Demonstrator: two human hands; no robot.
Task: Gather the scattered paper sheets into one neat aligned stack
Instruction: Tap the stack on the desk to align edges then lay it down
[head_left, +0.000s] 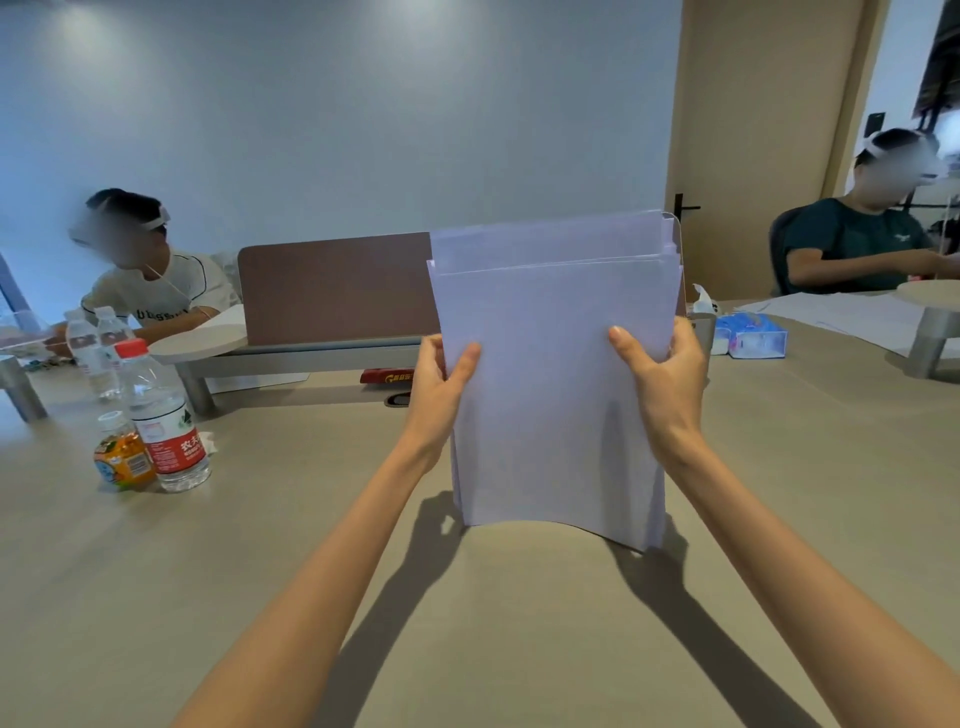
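Note:
A stack of white paper sheets (550, 374) stands upright on its lower edge on the beige table (467, 623) in front of me. My left hand (441, 384) grips the stack's left edge, thumb on the front face. My right hand (665, 379) grips the right edge, thumb likewise in front. The sheets are uneven at the top: some at the back stick up higher than the front ones. The bottom edge bows slightly, and its right corner sits nearer to me.
Water bottles (161, 415) and a small orange drink bottle (122, 452) stand at the left. A brown divider panel (337, 286) runs behind the stack. A tissue pack (748, 338) lies at the right. Two other people sit at the far left and far right.

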